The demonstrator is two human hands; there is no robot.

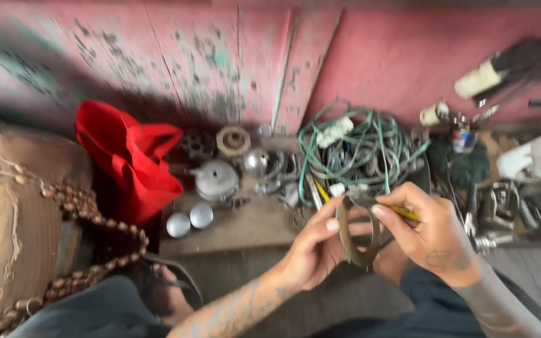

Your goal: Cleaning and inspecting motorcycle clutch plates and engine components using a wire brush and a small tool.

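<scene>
Packages: red cloth bag with loop handles (134, 164) slumped at left against the worn pink wall (370, 56); small cylindrical container with a blue band (463, 139) upper right, its label too blurred to make out.

Ring: dull brownish metal ring with a notched rim (353, 233) held at centre frame, above the grey plank floor (320, 300), just in front of the low wooden board (245, 225). Seen nearly edge-on, so it shows as a tall narrow oval; long axis runs roughly top to bottom, tilted slightly right.

Left hand: left hand (311, 250) comes up from lower left, forearm tattooed, palm turned inward. Thumb lies on the near rim, fingers curled behind; grasping the ring.

Right hand: right hand (430, 235) enters from lower right, wrist bent, back of hand toward camera. Fingertips pinch the ring's top right edge; a thin yellow-handled tool (405, 213) passes under the fingers, how firmly it is gripped cannot be told.

Board: holds 2 small silver domed caps (190, 220), a grey round metal housing (215, 178) and other blurred metal parts.

Behind: tangle of green wire (370, 147) lies just beyond both hands.

Left edge: string of brown wooden beads (89, 213) draped over a woven brown surface.
</scene>
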